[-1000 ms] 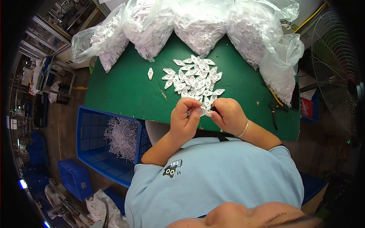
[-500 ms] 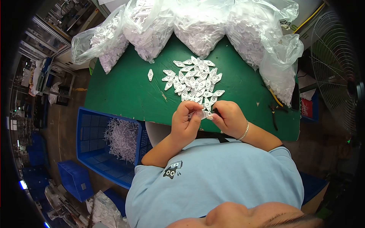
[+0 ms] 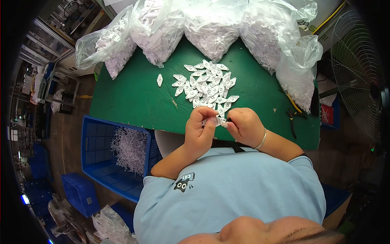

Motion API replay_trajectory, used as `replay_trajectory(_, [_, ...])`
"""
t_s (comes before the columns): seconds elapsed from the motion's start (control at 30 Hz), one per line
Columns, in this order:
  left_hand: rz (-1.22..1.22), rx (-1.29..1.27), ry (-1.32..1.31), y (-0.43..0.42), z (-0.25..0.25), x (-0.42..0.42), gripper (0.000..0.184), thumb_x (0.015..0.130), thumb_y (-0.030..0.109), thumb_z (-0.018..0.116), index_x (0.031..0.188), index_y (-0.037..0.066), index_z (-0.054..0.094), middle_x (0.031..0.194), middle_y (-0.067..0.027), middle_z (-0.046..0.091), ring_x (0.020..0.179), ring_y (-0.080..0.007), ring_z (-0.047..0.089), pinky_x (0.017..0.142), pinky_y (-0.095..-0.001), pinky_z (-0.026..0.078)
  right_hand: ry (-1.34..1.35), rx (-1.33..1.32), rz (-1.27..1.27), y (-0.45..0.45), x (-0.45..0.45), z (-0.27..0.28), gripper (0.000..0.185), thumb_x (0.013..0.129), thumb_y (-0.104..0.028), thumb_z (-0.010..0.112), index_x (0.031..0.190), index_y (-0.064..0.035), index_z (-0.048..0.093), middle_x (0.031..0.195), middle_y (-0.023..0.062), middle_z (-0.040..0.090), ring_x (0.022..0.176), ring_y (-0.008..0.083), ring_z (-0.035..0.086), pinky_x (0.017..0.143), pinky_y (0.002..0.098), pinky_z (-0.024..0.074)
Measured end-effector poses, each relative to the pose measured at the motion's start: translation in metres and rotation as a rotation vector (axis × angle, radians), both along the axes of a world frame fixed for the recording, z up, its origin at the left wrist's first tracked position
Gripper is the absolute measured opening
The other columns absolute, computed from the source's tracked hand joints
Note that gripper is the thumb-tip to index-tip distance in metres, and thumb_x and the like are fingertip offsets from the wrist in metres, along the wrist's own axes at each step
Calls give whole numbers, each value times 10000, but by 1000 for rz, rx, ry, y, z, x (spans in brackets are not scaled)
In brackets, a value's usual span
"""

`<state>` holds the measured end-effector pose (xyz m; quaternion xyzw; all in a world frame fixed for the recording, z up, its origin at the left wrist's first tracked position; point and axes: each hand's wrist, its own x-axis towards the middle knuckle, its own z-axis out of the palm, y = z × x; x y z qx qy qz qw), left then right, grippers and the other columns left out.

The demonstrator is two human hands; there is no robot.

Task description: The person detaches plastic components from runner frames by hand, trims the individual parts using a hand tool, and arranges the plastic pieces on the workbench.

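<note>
My left hand pinches a small white plastic part between thumb and fingers at the table's near edge. On its other side my right hand has closed fingers at the part's right end, with a small dark object partly showing between them; what that is stays hidden. Just beyond both hands lies a pile of white diamond-shaped pieces with curved marks. One single white piece rests apart, left of the pile.
Clear bags of white parts line the back of the green table. Black-handled pliers lie at the right. A blue crate with thin white scraps stands at the left. A fan is far right.
Both hands have shifted slightly down toward the body since a second ago, still around the same part. The pile looks unchanged.
</note>
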<state>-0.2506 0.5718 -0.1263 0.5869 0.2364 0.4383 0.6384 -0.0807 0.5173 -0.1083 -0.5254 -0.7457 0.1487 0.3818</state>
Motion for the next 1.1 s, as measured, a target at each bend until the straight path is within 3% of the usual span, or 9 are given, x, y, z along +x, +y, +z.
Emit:
replay_trajectory(0.1, [-18, -133, -25, 1, 9, 0, 158, 891, 24, 462, 1042, -1, 505, 835, -25, 535, 675, -59, 483, 616, -208, 407, 56, -7, 36, -2, -2, 2, 280, 836, -222, 591, 685, -30, 453, 582, 120, 428, 501, 300, 432, 470, 379, 353])
replay_trajectory(0.23, [122, -38, -35, 22, 10, -2, 233, 908, 50, 400, 1113, -11, 490, 838, -58, 570, 680, -92, 535, 616, -212, 441, 40, -62, 59, -1, 3, 8, 248, 848, -217, 573, 731, -17, 485, 595, 122, 436, 518, 302, 440, 495, 368, 365])
replay_trajectory(0.4, [438, -351, -364, 69, -3, -21, 331, 844, -9, 328, 1146, -32, 463, 1029, -163, 597, 835, -225, 596, 882, -389, 499, 35, -87, 21, 2, 10, 1, 320, 813, -256, 627, 652, -30, 467, 582, 101, 446, 516, 274, 466, 481, 354, 370])
replay_trajectory(0.57, [413, -416, -492, 114, -45, -74, 320, 818, -29, 342, 1106, -22, 480, 949, -100, 571, 719, -139, 525, 649, -282, 471, -106, -158, -49, 1, 3, 18, 390, 796, -299, 650, 580, -48, 443, 575, 73, 459, 508, 253, 474, 470, 347, 376])
replay_trajectory(0.63, [436, -363, -182, 129, -47, -89, 296, 804, -26, 362, 1069, -16, 494, 911, -84, 564, 645, -115, 473, 580, -251, 409, -140, -184, -46, 2, 3, 19, 314, 803, -263, 636, 625, -48, 490, 594, 72, 485, 525, 253, 493, 486, 347, 393])
replay_trajectory(0.7, [537, -317, -6, 149, -54, -93, 244, 821, 38, 452, 1047, -4, 532, 928, -85, 563, 711, -158, 524, 641, -299, 445, -79, -128, -63, 4, -1, 11, 257, 805, -224, 625, 670, -33, 521, 616, 84, 507, 552, 259, 510, 506, 346, 403])
replay_trajectory(0.77, [824, 456, 820, 164, -56, -91, 222, 824, 136, 548, 1005, 13, 581, 938, -100, 568, 783, -217, 561, 702, -332, 461, -18, -72, -83, 6, -3, 6, 202, 808, -186, 615, 714, -18, 553, 638, 96, 528, 578, 264, 527, 526, 346, 412])
replay_trajectory(0.8, [799, 438, 903, 169, -53, -87, 268, 802, 227, 619, 980, 26, 612, 954, -123, 573, 861, -268, 578, 743, -354, 467, -25, -102, -75, 6, -4, 6, 174, 822, -175, 595, 748, -20, 568, 657, 99, 537, 595, 269, 534, 540, 349, 417])
replay_trajectory(1.1, [527, 419, 1190, 207, -66, -56, 273, 764, 246, 659, 902, 19, 599, 967, -138, 591, 861, -302, 581, 745, -391, 464, 3, -99, -62, 6, -5, 0, 153, 853, -182, 554, 811, -37, 580, 677, 104, 542, 608, 279, 533, 545, 364, 420])
